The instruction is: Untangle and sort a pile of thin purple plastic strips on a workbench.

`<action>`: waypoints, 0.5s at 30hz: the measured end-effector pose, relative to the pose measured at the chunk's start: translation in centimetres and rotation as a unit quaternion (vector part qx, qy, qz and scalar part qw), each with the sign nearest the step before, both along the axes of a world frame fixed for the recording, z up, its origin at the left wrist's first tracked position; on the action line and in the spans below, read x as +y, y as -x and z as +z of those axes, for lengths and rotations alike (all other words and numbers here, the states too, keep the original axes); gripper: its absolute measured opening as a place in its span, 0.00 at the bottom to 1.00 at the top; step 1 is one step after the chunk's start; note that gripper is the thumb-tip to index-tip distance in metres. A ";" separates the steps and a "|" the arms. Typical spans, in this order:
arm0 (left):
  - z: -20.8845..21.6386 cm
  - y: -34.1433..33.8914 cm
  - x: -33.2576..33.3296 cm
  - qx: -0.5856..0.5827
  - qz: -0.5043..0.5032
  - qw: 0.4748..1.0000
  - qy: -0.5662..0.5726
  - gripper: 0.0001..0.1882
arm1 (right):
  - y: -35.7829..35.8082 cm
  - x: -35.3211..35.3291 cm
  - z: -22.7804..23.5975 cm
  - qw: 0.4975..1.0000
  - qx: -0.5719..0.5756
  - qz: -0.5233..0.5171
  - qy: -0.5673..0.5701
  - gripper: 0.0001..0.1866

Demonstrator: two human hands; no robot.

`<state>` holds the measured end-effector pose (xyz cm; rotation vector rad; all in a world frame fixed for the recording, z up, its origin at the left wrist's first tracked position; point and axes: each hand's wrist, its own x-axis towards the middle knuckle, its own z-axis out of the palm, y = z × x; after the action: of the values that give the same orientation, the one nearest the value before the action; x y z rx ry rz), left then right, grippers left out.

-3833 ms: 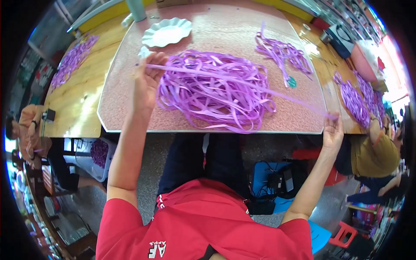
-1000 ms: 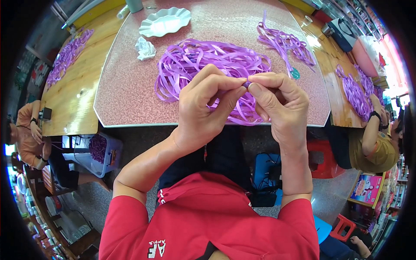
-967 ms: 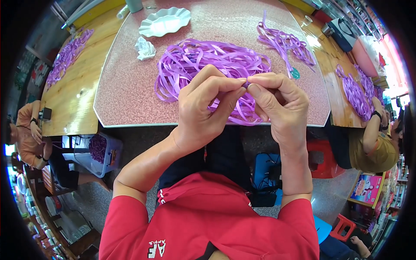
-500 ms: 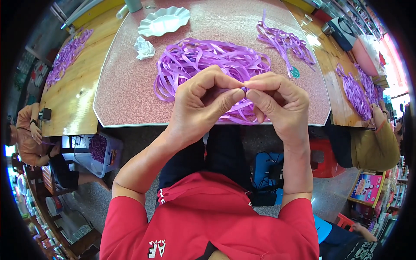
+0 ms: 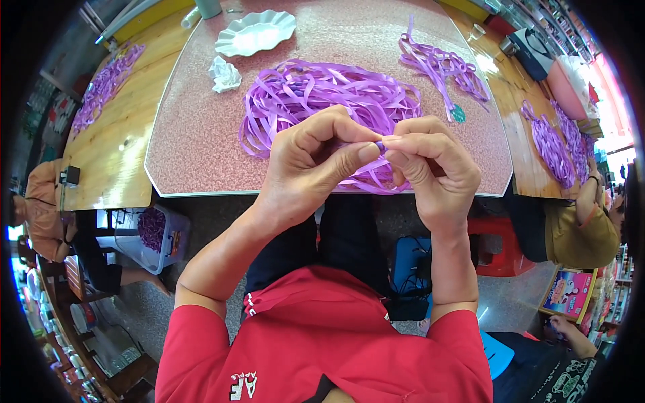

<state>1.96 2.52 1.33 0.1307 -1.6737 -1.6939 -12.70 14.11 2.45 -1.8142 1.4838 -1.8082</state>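
Both of my hands meet fingertip to fingertip above the near edge of the table, over a heap of purple ribbon (image 5: 329, 84). My left hand (image 5: 312, 158) pinches a bit of purple ribbon (image 5: 380, 146) between thumb and forefinger. Right beside it, my right hand (image 5: 433, 164) has thumb and fingers pinched on the same small piece. Most of that piece is hidden by the fingertips. Loops from the heap hang behind and below my hands at the table edge.
A white fluted dish (image 5: 255, 33) and crumpled white paper (image 5: 224, 75) lie at the far left. A smaller ribbon bunch (image 5: 447, 67) is at the far right, by a green disc (image 5: 458, 113). People sit at both sides. A ribbon-holding plastic bin (image 5: 176, 235) stands lower left.
My right hand has shifted slightly and its fingers have curled in more at the pinch. My left hand has barely moved. The people at the sides have moved their arms.
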 end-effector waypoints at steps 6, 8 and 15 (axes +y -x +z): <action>0.3 -0.3 0.0 -0.018 -0.018 1.000 0.017 0.03 | 0.2 -0.1 -0.2 0.992 -0.107 0.065 -0.032 0.05; 0.2 -0.4 0.2 -0.051 0.047 0.994 0.085 0.02 | 0.0 -0.3 -0.4 0.991 -0.122 0.048 -0.038 0.05; -0.9 0.3 -0.5 -0.033 0.023 0.999 -0.005 0.04 | -0.1 -1.4 -1.3 0.964 -0.246 0.085 -0.063 0.05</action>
<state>1.64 2.05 0.41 0.2290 -1.6976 -1.6798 -12.63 12.71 1.17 -1.2615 1.1822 -1.8495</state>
